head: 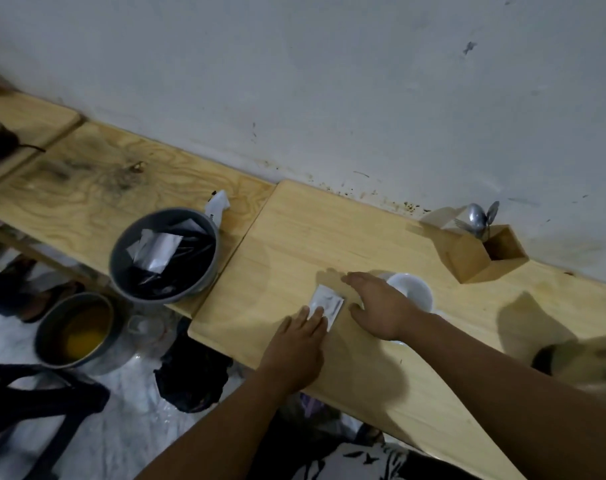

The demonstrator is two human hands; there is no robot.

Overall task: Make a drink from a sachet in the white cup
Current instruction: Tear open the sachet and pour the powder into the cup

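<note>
Along the white wall, a pale wooden table (329,237). Left on it, a grey bowl (163,256) of sachets; far right, a wooden box (474,256) of spoons (478,216). Right hand (381,306) spread flat, gripping nothing, just left of the white cup (414,289). Left hand (296,348) open too, fingertips (315,315) pressing the white sachet (329,303) flat on the table, beside the cup.

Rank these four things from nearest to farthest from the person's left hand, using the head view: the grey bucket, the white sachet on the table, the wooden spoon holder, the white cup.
From the left hand:
1. White sachet, under its fingertips.
2. White cup, just right, behind the right hand.
3. Grey bucket, off to the left.
4. Wooden spoon holder, far right, by the wall.
</note>
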